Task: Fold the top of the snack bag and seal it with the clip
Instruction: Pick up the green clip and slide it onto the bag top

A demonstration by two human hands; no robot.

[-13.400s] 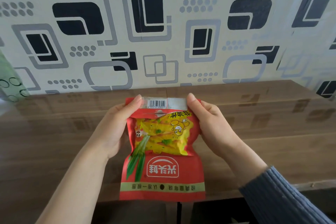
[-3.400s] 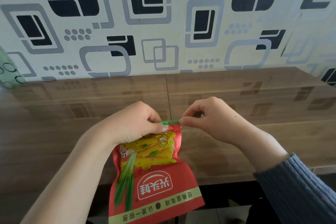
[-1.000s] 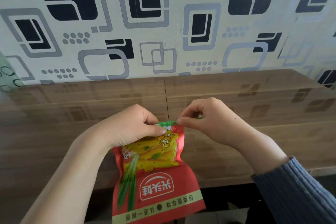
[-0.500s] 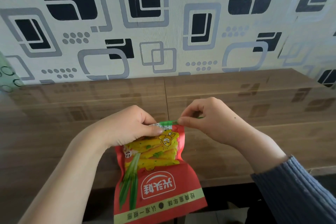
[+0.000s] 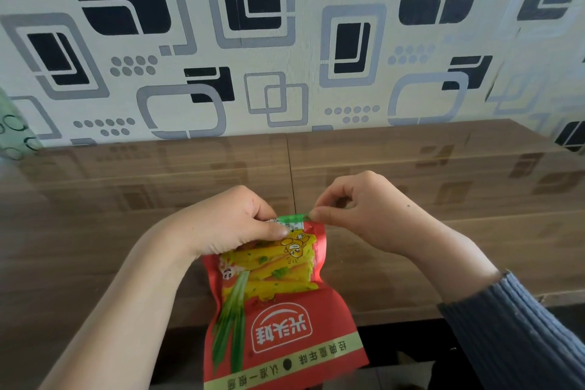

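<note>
A red and yellow snack bag (image 5: pixel 278 304) lies at the near edge of a brown wooden table (image 5: pixel 443 231), its lower part hanging over the edge. Its top is folded down. My left hand (image 5: pixel 234 225) pinches the folded top at its left side, thumb on the fold. A slim green clip (image 5: pixel 292 218) runs along the folded edge. My right hand (image 5: pixel 357 209) grips the clip's right end between thumb and forefinger. The rest of the clip is hidden under my fingers.
A wall (image 5: pixel 285 41) with black and grey patterned paper rises right behind the table. A pale green patterned object (image 5: pixel 12 130) stands at the far left edge. A seam (image 5: pixel 290 174) runs down the tabletop between my hands.
Since 13 s ago the bag's top was folded down and the green clip set on it. Over the last second both hands hold almost still.
</note>
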